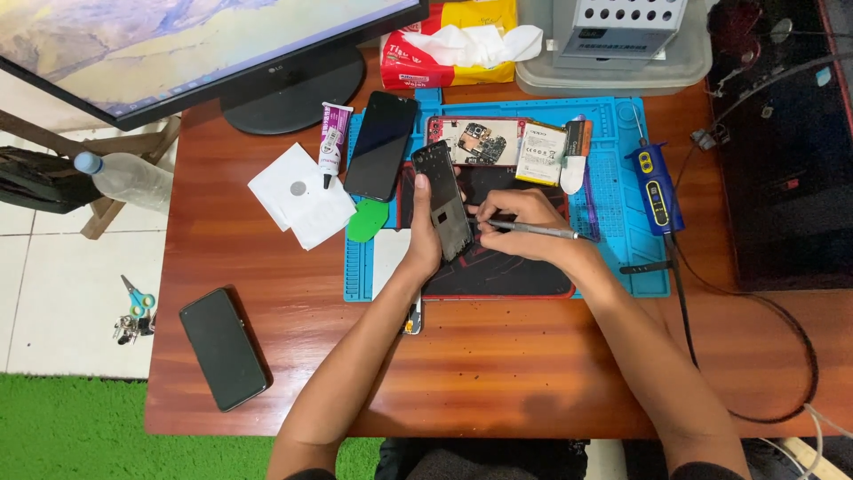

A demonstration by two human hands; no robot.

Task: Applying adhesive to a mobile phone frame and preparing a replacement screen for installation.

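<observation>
Over on the left, a black smartphone (224, 348) lies flat on the wooden table (498, 373), well apart from the action. At centre, the left hand (425, 238) grips a dark phone frame (442, 199), tilted up over the blue repair mat (622, 222). The right hand (524, 224) pinches a slim metal tool (531, 230), tip touching the frame's edge.

A black phone (224, 348) is lying near the desk's (498, 373) left edge; a tissue pack (449, 44) is sitting at the far edge.
</observation>
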